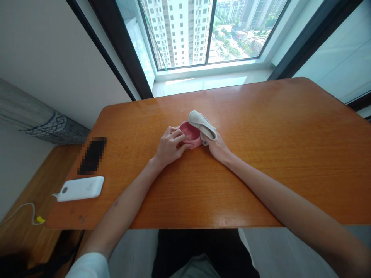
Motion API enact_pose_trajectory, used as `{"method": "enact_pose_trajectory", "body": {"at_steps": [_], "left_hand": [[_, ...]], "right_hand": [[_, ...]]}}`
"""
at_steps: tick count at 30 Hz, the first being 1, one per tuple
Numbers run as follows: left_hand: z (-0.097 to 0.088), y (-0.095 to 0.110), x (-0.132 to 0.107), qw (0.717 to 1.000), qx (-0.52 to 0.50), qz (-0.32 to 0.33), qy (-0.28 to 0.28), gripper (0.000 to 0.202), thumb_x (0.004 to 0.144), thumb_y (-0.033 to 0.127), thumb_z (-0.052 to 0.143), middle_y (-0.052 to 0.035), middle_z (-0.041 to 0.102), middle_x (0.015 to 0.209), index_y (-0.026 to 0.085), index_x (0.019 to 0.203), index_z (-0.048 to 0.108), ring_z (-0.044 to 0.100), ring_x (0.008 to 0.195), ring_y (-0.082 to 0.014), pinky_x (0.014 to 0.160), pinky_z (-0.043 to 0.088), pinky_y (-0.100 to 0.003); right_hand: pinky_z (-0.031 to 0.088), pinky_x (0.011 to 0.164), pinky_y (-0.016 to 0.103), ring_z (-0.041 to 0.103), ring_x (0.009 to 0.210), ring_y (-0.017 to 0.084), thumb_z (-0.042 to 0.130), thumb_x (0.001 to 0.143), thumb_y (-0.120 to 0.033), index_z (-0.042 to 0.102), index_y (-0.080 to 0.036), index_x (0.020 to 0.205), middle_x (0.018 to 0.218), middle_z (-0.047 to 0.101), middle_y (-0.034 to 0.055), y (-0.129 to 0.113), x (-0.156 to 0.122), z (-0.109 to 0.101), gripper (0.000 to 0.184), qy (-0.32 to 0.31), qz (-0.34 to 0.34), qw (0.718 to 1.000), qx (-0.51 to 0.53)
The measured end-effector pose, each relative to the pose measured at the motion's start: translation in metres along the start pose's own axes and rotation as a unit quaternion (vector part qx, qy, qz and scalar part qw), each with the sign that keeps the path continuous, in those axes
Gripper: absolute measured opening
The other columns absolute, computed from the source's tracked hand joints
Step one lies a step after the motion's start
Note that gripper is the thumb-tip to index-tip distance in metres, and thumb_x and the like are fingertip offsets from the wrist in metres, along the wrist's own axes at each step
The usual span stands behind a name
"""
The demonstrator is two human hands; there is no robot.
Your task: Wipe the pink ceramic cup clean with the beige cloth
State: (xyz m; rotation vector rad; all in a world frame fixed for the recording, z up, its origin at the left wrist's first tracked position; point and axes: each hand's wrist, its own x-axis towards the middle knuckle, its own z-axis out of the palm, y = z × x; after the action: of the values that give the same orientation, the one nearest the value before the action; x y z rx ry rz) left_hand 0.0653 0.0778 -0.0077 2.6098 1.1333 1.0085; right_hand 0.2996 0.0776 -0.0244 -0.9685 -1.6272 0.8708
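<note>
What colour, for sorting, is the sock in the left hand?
The sock is pink, best seen in the head view.

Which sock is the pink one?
It's the pink sock in the left hand, with its opening showing. The other one, held by the right hand, is a pale beige sock.

Left hand [169, 146] on a pink sock [189, 131], perhaps, right hand [216, 147] gripping beige cloth [202, 123]
</note>
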Motion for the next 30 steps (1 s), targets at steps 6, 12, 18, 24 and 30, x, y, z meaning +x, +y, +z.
{"method": "enact_pose_trajectory", "body": {"at_steps": [6, 12, 18, 24, 30], "left_hand": [[0.009, 0.015, -0.001, 0.993, 0.050, -0.088, 0.054, 0.041, 0.095, 0.060, 0.084, -0.0070, 0.079, 0.112, 0.027, 0.117, 0.078, 0.063, 0.114, -0.0322, 0.101, 0.060, -0.049], [0.007, -0.009, 0.003, 0.966, -0.168, -0.165, 0.104, 0.057, 0.112, 0.070, 0.047, -0.0133, 0.059, 0.160, 0.028, 0.147, 0.060, 0.064, 0.140, -0.0303, 0.119, 0.056, -0.052], [0.005, -0.033, -0.001, 0.933, -0.330, -0.125, -0.071, 0.099, 0.094, 0.070, 0.081, -0.0109, 0.037, 0.183, 0.037, 0.174, 0.032, 0.040, 0.169, -0.0384, 0.139, 0.038, -0.059], [0.010, -0.030, -0.002, 0.957, -0.251, -0.144, -0.025, 0.120, 0.075, 0.065, 0.100, -0.0159, 0.060, 0.161, 0.034, 0.173, 0.036, 0.064, 0.143, -0.0386, 0.122, 0.054, -0.060], [0.010, -0.022, -0.004, 0.966, -0.225, -0.121, -0.052, 0.115, 0.081, 0.066, 0.095, -0.0159, 0.045, 0.173, 0.035, 0.174, 0.036, 0.043, 0.163, -0.0431, 0.137, 0.034, -0.066]], "right_hand": [[0.019, 0.147, 0.059, 0.029, 0.176, 0.031, 0.053, 0.106, -0.077, 0.046, -0.039, 0.173, 0.185, 0.038, -0.0019, -0.001, -0.002, 0.001, 0.078, -0.030, -0.040, 0.999, -0.022], [0.027, 0.146, 0.057, 0.039, 0.172, 0.030, 0.054, 0.106, -0.076, 0.048, -0.041, 0.172, 0.182, 0.045, -0.0026, -0.006, -0.002, 0.000, 0.075, -0.007, -0.012, 1.000, 0.013], [0.026, 0.146, 0.056, 0.039, 0.171, 0.030, 0.056, 0.106, -0.076, 0.050, -0.040, 0.171, 0.181, 0.046, -0.0035, -0.006, -0.001, 0.001, 0.074, -0.001, -0.003, 1.000, 0.026], [0.026, 0.146, 0.056, 0.041, 0.170, 0.031, 0.055, 0.105, -0.078, 0.054, -0.036, 0.168, 0.180, 0.049, 0.0010, -0.004, 0.001, 0.000, 0.076, 0.006, -0.011, 0.999, 0.030], [0.027, 0.145, 0.056, 0.041, 0.170, 0.032, 0.055, 0.101, -0.084, 0.059, -0.036, 0.164, 0.176, 0.055, 0.0013, -0.005, 0.001, 0.000, 0.079, 0.012, -0.012, 1.000, 0.025]]}}
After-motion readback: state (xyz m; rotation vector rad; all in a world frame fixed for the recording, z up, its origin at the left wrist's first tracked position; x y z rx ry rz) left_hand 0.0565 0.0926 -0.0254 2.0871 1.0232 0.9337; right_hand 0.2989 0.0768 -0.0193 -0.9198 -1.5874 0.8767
